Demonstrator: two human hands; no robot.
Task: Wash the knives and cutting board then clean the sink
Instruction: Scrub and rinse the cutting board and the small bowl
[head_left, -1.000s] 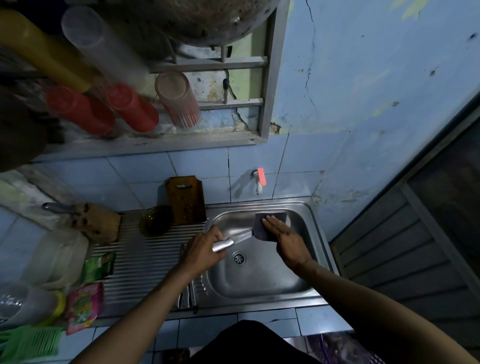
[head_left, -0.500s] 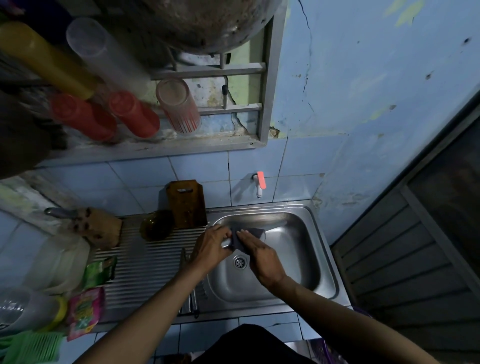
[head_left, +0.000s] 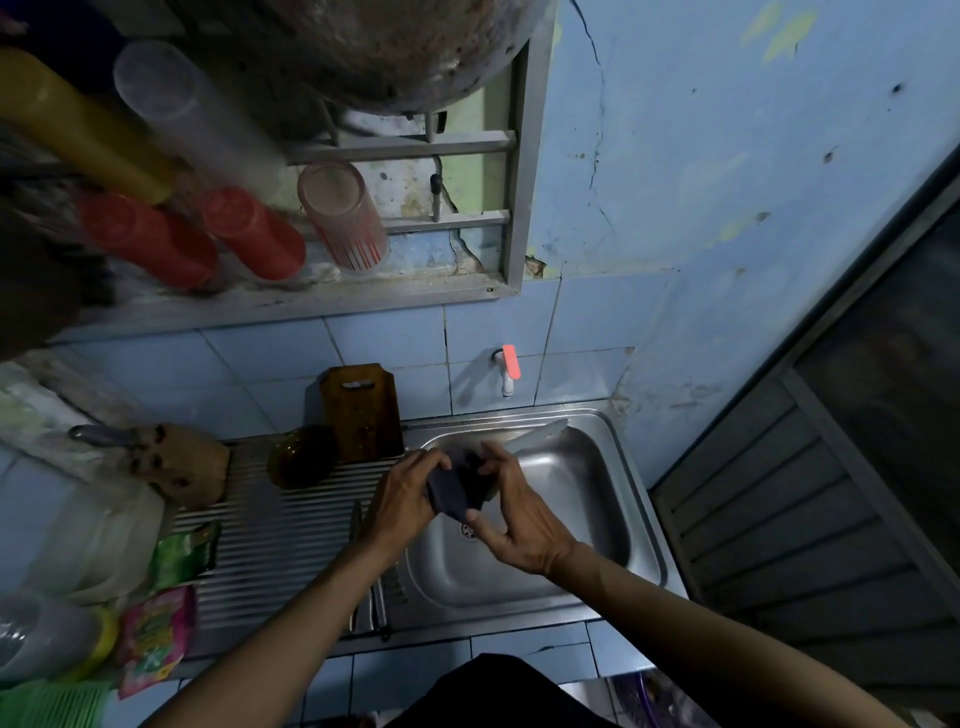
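Steel sink (head_left: 641, 525) set in the tiled bench (head_left: 524, 657), basin at right, ribbed draining board (head_left: 270, 551) at left. Above the basin, 2 forearms reaching in from the bottom edge, meeting over the drain (head_left: 468, 530).

Left hand (head_left: 410, 493): back of the hand up, fingers curled over the left end of a dark scouring pad (head_left: 460, 486), clenched round whatever lies under it; knife handle hidden there, cannot tell for sure. Right hand (head_left: 519, 525): wrist bent, thumb and fingertips pinching the right edge of the same pad, folding it. Pale blurred knife blade (head_left: 535, 434) sticking out from behind the pad toward the back right of the basin.

Brown wooden cutting board (head_left: 361, 410) standing upright on the draining board, leaning on the wall tiles, just left of the basin. Dark round bowl (head_left: 301, 457) just beside its foot. White tap with a red lever (head_left: 508, 366) on the wall above the basin. More cutlery (head_left: 376, 603) lying on the draining board near the front edge, under the left forearm.

Far left: brown spotted holder (head_left: 179, 465), green packet (head_left: 184, 553), pink packet (head_left: 153, 639); print on both too blurred to read. On the sill above: 2 red cups (head_left: 208, 239) and 1 clear striped glass (head_left: 343, 218), lying tilted.
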